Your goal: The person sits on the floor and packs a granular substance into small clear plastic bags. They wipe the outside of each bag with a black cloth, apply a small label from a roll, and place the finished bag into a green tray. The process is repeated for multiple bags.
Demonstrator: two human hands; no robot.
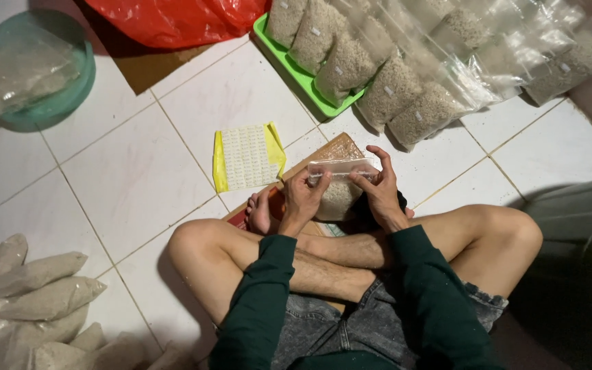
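Left hand and right hand both grip one small clear bag, held up in front of the crossed legs of a seated person. Each hand pinches the bag's upper edge between thumb and fingertips, left at the left end, right at the right end; the right index finger is raised and curled above the strip. The bag hangs below that edge, its lower part filled with pale grain, its top flat and empty. A bare foot rests just left of the left hand. Beneath the hands lies a brown board, partly covered by them. Near it on the white tiled floor, to the left, lies a yellow-edged sheet of small labels. Beyond, a green tray carries a row of filled clear bags, the row running on past the tray's right end onto the floor. A red plastic sack lies at the top edge. A teal basin with clear plastic over it stands at upper left. More filled bags are heaped at lower left, well apart from the hands.
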